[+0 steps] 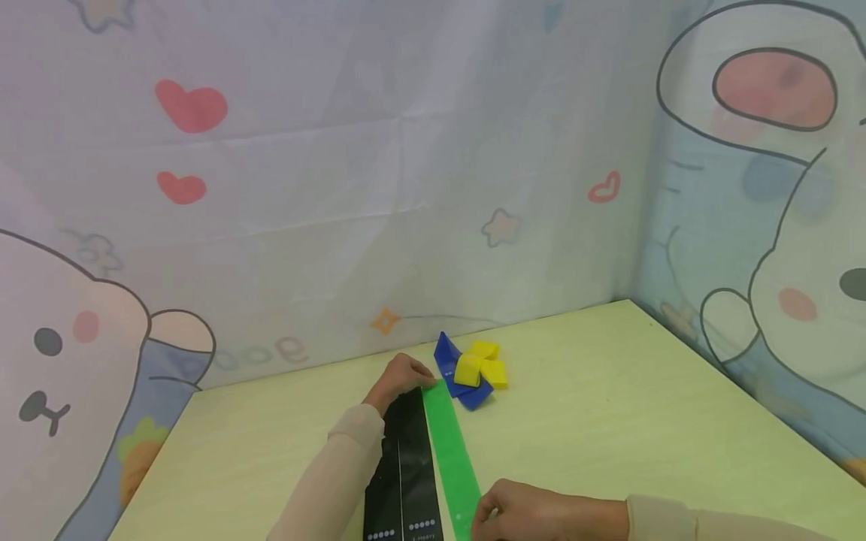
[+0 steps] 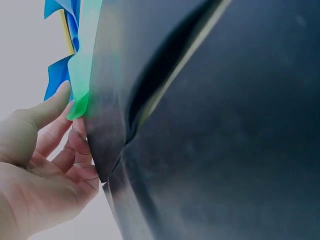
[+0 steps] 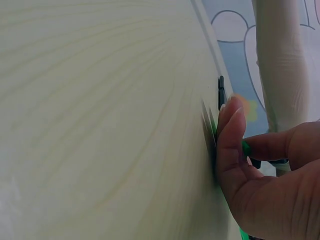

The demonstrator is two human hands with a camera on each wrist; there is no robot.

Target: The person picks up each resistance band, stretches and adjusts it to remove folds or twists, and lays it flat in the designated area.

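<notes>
A long, flat, bright green strip of thin, smooth material (image 1: 453, 454) runs lengthwise over the pale wood-grain table (image 1: 609, 421), from near the far edge towards the near edge, which is out of view. The left hand (image 1: 404, 381) pinches its far end between thumb and fingers; the fingers of the right hand (image 1: 517, 513) are closed on its near end. Holding both ends probably lets the person pull it straight and line it up with the two flat black strips (image 1: 418, 473) lying side by side to its left. A narrow wedge of table shows between green and black, wider towards the near end. Just right of the green strip's far end, a folded yellow strip (image 1: 467, 370) rests on a folded blue strip (image 1: 446, 355), perhaps set there to leave room.
</notes>
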